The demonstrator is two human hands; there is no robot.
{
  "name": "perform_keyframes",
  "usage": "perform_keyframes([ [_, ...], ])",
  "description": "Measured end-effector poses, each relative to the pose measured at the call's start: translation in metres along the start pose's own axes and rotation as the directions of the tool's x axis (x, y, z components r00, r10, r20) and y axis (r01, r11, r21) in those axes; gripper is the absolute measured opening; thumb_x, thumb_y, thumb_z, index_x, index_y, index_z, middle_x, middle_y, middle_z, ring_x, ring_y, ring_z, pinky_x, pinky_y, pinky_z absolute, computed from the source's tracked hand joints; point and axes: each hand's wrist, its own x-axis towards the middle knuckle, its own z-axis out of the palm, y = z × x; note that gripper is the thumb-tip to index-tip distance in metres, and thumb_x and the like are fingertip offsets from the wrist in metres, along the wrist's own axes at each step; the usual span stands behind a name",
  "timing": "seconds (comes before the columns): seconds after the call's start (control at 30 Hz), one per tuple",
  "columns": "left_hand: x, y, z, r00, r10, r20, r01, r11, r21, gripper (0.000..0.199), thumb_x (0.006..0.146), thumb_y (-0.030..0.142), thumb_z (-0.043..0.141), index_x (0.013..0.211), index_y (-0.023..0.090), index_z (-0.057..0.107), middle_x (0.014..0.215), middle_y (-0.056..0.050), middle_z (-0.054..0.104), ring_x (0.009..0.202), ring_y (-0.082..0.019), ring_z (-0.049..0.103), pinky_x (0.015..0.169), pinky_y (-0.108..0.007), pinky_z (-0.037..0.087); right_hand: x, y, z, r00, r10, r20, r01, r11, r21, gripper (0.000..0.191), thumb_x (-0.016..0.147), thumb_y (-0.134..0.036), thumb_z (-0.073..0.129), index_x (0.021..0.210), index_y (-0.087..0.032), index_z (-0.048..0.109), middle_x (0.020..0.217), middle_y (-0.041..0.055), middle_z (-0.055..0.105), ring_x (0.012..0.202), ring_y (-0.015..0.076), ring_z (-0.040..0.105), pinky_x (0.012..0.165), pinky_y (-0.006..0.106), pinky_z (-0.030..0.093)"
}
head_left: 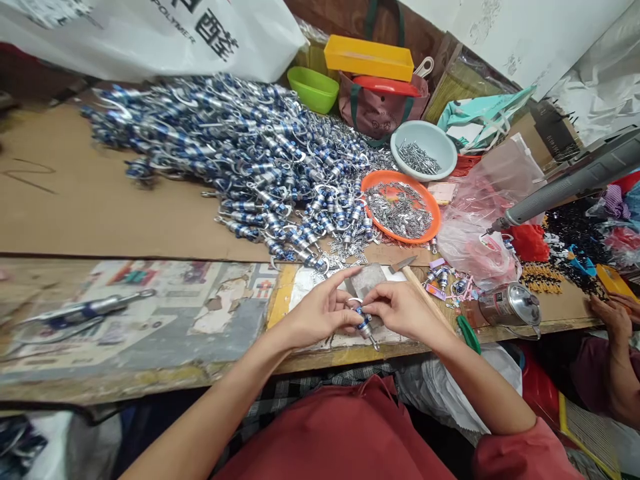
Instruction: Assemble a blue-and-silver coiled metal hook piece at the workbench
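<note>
One great heap of blue-and-silver clips point(250, 160) covers the desk's point(100, 220) far middle; two bowls of metal bits, orange point(425, 230) and pale point(447, 150), sit right of it. At the near edge, one clip point(363, 325) lies between both hands, its long axis slanting toward the person; left hand point(320, 312) and right hand point(400, 310) both pinch it.

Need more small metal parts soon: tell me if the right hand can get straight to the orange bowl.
Probably yes: the right hand sits just below the orange bowl, with only flat clutter between, though its grip is on the blue-and-silver clip.
</note>
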Motion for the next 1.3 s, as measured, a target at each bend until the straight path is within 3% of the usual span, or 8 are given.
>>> perform_keyframes([
  [0.23,0.0,-0.001,0.0,1.0,-0.013,-0.008,0.013,1.0,-0.01,0.093,0.056,0.016,0.074,0.134,0.018,0.024,0.064,0.005,0.059,0.058,-0.015,0.062,0.056,-0.029,0.051,-0.007,0.002,0.014,0.956,-0.17,-0.24,0.168,0.985,-0.029,0.008,0.073,-0.015,0.063,0.078,-0.02,0.068,0.069,0.0002,0.062,0.061,0.0117,0.054,0.056,0.022,0.041],
  [0.33,0.0,0.0,0.0,0.999,-0.04,-0.02,0.04,0.999,-0.009,0.093,0.055,0.016,0.074,0.134,0.019,0.024,0.064,0.006,0.058,0.057,-0.013,0.061,0.057,-0.029,0.053,-0.023,0.021,0.003,0.849,-0.202,-0.489,0.211,0.977,-0.036,0.013,0.083,-0.019,0.052,0.082,-0.019,0.065,0.08,0.0027,0.064,0.073,0.0141,0.057,0.067,0.025,0.045],
  [0.4,0.0,0.001,0.0,0.998,-0.054,-0.032,0.054,0.999,-0.005,0.093,0.054,0.016,0.074,0.134,0.019,0.025,0.064,0.007,0.057,0.057,-0.013,0.061,0.058,-0.028,0.053,-0.035,0.043,-0.009,0.775,-0.137,-0.617,0.048,0.986,-0.158,0.017,0.087,-0.023,0.046,0.092,-0.018,0.061,0.087,0.0058,0.063,0.08,0.017,0.057,0.072,0.029,0.046],
  [0.57,0.0,0.001,-0.002,0.997,-0.059,-0.04,0.06,0.998,0.003,0.093,0.054,0.015,0.074,0.133,0.02,0.026,0.064,0.007,0.056,0.057,-0.013,0.062,0.057,-0.028,0.054,-0.049,0.089,-0.021,0.913,0.095,-0.398,-0.31,0.795,-0.521,0.03,0.083,-0.026,0.052,0.112,-0.015,0.055,0.099,0.0116,0.061,0.088,0.0246,0.058,0.077,0.036,0.046],
  [0.77,0.001,0.0,-0.002,0.999,-0.033,-0.027,0.033,0.999,-0.004,0.091,0.056,0.014,0.073,0.134,0.02,0.026,0.063,0.007,0.057,0.054,-0.012,0.061,0.056,-0.027,0.053,-0.07,0.072,-0.02,0.885,-0.199,-0.42,-0.004,0.9,-0.435,0.041,0.087,-0.02,0.045,0.128,-0.019,0.041,0.112,0.0109,0.057,0.101,0.0218,0.056,0.083,0.034,0.048],
  [0.9,0.0,-0.001,-0.002,0.999,-0.03,-0.016,0.03,1.0,0.009,0.091,0.057,0.014,0.074,0.134,0.021,0.026,0.064,0.006,0.057,0.058,-0.014,0.064,0.058,-0.028,0.053,-0.098,0.05,-0.021,0.883,-0.406,-0.236,0.253,0.835,-0.489,0.055,0.087,-0.007,0.037,0.138,-0.027,0.029,0.112,0.0074,0.059,0.098,0.0166,0.059,0.079,0.028,0.05],
  [1.03,0.0,-0.002,-0.003,0.999,-0.025,-0.024,0.025,1.0,0.013,0.092,0.057,0.015,0.074,0.135,0.021,0.025,0.065,0.006,0.057,0.058,-0.016,0.065,0.057,-0.029,0.053,-0.106,0.041,-0.015,0.795,-0.524,-0.305,0.289,0.77,-0.569,0.062,0.084,-0.001,0.039,0.138,-0.029,0.029,0.104,0.0069,0.061,0.092,0.0153,0.06,0.071,0.025,0.051],
  [1.3,0.001,-0.001,-0.002,0.999,-0.016,-0.043,0.017,1.0,0.015,0.095,0.055,0.015,0.075,0.136,0.019,0.024,0.065,0.005,0.057,0.055,-0.015,0.063,0.055,-0.028,0.053,-0.098,0.036,-0.007,0.869,-0.444,-0.218,0.235,0.759,-0.607,0.057,0.083,-0.001,0.034,0.133,-0.026,0.04,0.1,0.0065,0.063,0.085,0.0141,0.061,0.072,0.024,0.051],
])
